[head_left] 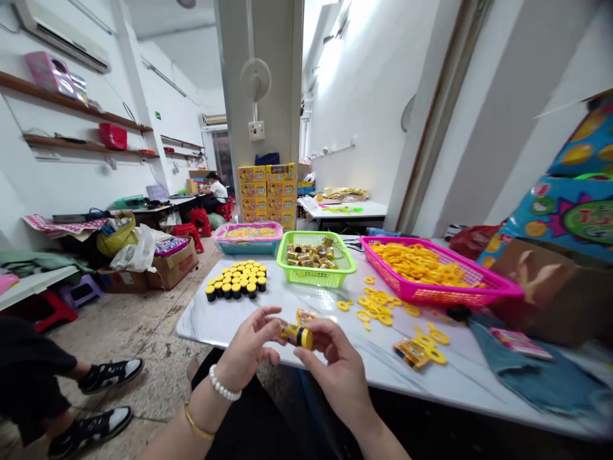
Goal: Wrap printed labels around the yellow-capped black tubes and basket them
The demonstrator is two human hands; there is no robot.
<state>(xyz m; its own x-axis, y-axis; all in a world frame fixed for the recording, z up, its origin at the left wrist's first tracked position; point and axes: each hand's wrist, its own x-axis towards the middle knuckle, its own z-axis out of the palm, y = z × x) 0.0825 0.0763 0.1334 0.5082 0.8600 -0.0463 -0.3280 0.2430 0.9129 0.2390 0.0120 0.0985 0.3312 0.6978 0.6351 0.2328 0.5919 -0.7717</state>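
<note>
Above the near edge of the marble worktop (pixel 211 326), the left grip (pixel 249 345) and right grip (pixel 335 367) both clench a gold-wrapped tube (pixel 290 332), its black-and-yellow cap (pixel 305 337) against the right fingers (pixel 318 332). Along the worktop's far side stand ranked black-capped tubes (pixel 235 281), a green plastic basket (pixel 316 278) of gold tubes (pixel 309 254), and a pink basket (pixel 440 295) of yellow plastic rings (pixel 416 263).

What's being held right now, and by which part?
A small gold-wrapped tube: the left hand pinches its wrapped end, while the right hand holds its capped end.
</note>
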